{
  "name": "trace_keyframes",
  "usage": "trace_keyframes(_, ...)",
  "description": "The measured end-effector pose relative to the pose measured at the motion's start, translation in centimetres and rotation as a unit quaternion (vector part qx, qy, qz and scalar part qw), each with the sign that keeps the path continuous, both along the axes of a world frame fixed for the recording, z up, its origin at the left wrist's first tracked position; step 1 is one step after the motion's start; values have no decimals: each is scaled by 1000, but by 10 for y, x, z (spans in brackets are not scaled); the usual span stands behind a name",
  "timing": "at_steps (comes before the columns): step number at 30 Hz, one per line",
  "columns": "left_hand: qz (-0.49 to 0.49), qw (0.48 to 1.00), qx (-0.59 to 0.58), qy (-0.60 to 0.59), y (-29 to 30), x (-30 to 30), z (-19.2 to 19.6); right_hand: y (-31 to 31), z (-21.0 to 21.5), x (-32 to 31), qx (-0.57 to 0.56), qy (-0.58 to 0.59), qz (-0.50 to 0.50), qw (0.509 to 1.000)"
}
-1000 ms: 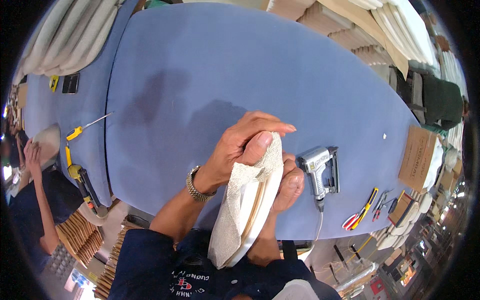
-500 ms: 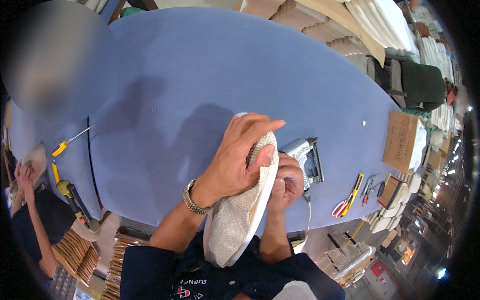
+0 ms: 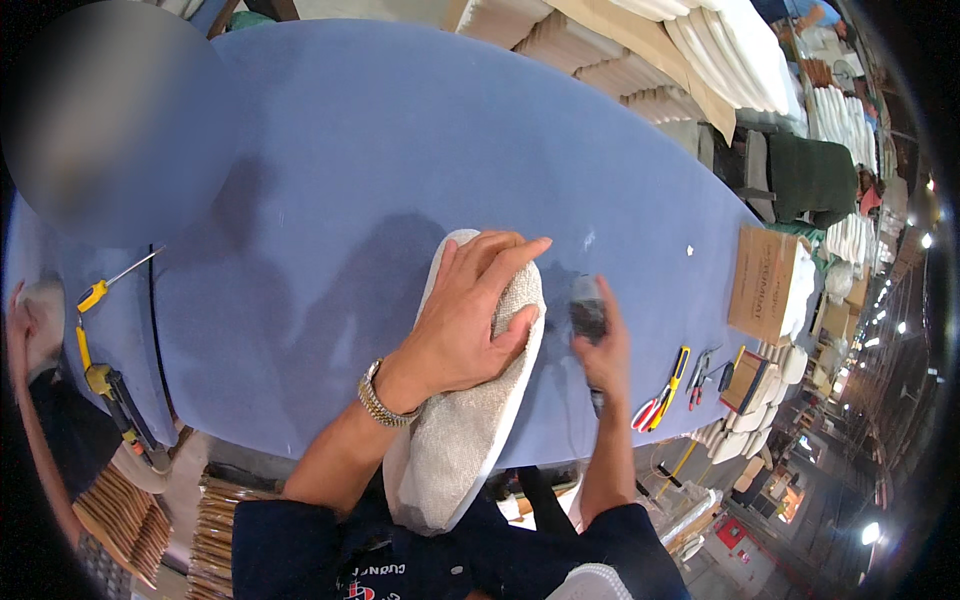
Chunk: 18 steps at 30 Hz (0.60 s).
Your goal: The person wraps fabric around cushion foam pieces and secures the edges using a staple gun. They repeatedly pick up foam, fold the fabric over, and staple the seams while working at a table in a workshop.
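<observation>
Where the table's near edge meets the dark shirt, we record one oval pad [image 3: 450, 440], beige woven cloth on its face, paler along the rim, held tilted with its lower end close to the chest.

Left hand [image 3: 465, 315]: laid over the upper part of the pad, fingers bent across the cloth, thumb set apart near the right rim; we count it as holding the pad. Metal-banded wristwatch [image 3: 388, 395] on its wrist.

Right hand [image 3: 608, 345]: just right of the pad and apart from it, curled about a grey stapler [image 3: 588, 312]; motion blur hides the exact placing of the fingers.

Blue-covered table [image 3: 330, 130]: beneath both hands. Toward its right side we list red-and-white scissors [image 3: 647, 412], a yellow cutter [image 3: 680, 370] just beside them, red-handled pliers [image 3: 697, 388], a cardboard box [image 3: 757, 290] and, well apart from the tools, a small white scrap [image 3: 690, 250].

Left side: one yellow-handled screwdriver [image 3: 93, 295], shaft pointing up and right; below it, one yellow-and-black tool [image 3: 105, 383], type unclear to us.

Upper right: stacked pale pads [image 3: 725, 50].

Far left: another person's forearm [image 3: 42, 430].
</observation>
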<state>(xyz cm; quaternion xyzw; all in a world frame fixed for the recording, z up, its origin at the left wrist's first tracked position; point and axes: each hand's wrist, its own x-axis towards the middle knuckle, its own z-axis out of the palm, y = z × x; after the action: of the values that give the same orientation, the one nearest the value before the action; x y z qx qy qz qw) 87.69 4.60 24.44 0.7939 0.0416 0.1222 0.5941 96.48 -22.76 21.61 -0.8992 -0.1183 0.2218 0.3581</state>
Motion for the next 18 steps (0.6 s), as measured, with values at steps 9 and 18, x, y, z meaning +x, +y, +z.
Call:
trace_keyframes(9, -37, 998, 27, 41, 4, 3, 4, 53, 145, 17, 60, -7, 253, 966)
trace_keyframes(18, -54, 997, 16, 46, 9, 3, 3, 87, 154, 40, 35, 78, 347, 934)
